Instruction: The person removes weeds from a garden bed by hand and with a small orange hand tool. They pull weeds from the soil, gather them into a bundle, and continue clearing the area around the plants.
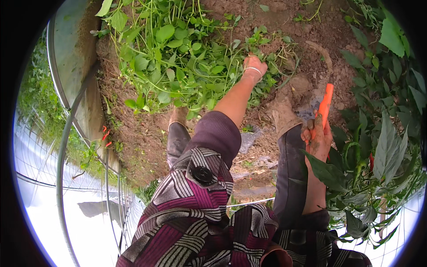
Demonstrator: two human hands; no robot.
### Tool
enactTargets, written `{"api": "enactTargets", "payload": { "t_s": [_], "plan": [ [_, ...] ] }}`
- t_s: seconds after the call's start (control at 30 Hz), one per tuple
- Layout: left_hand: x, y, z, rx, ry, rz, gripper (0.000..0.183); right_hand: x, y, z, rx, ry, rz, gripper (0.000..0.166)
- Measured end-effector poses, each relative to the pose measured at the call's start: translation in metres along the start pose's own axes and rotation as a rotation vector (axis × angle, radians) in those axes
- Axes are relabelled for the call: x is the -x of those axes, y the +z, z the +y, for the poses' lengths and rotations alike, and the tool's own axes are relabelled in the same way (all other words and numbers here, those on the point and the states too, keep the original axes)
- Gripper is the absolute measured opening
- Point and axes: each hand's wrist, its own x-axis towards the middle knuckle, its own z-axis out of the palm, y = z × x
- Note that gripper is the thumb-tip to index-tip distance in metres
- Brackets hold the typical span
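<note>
My left hand, with a pale bangle at the wrist, is closed around the stems of green leafy weeds near the ground. Its fingertips are partly hidden by leaves. The weeds spread in a thick tangle to the left of this hand. My right hand, smeared with soil, grips the orange handle of what looks like a sickle. Beyond the handle, a curved, soil-coloured blade bends leftward over the brown soil and is hard to tell from it.
Pepper plants with green and red fruit crowd the right side, their leaves overlapping my right forearm. At left stand a plastic-film wall and metal hoops. My muddy boots straddle soil with scraps of plastic film.
</note>
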Motion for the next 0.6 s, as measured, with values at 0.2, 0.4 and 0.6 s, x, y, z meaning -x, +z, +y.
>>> {"api": "enactTargets", "payload": {
  "t_s": [0.2, 0.4, 0.6],
  "plan": [
    [0.043, -0.011, -0.012, -0.144, 0.182, 0.110, 0.034, -0.006, -0.003, -0.001, -0.002, 0.004, 0.042, 0.024],
    [0.092, 0.060, 0.004, -0.081, 0.384, 0.281, 0.036, -0.003, -0.001, -0.005, 0.010, 0.005, 0.085, 0.024],
    [0.021, 0.054, 0.034, 0.008, 0.067, 0.155, 0.055, 0.000, 0.000, -0.013, 0.071, -0.023, 0.078, 0.025]
  ]
}}
